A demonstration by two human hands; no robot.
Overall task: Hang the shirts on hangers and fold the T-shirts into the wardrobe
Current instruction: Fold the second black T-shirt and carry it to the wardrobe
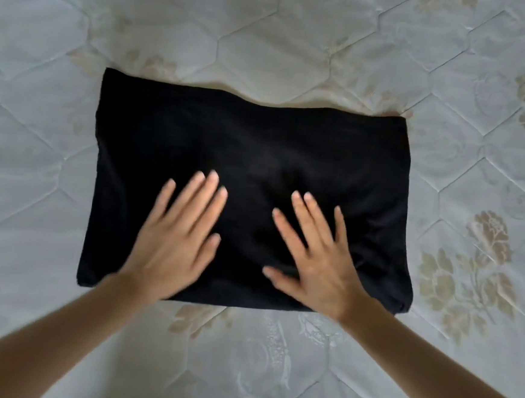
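Observation:
A black T-shirt (253, 141) lies folded into a wide rectangle on the mattress. My left hand (176, 239) lies flat on its near left half, fingers straight and spread. My right hand (313, 256) lies flat on its near right half, fingers also straight and spread. Both palms face down on the cloth and neither hand grips it. The left hand looks slightly blurred. No hanger or wardrobe is in view.
A pale quilted mattress (298, 44) with beige flower patterns fills the whole view around the T-shirt. My forearms come in from the bottom corners.

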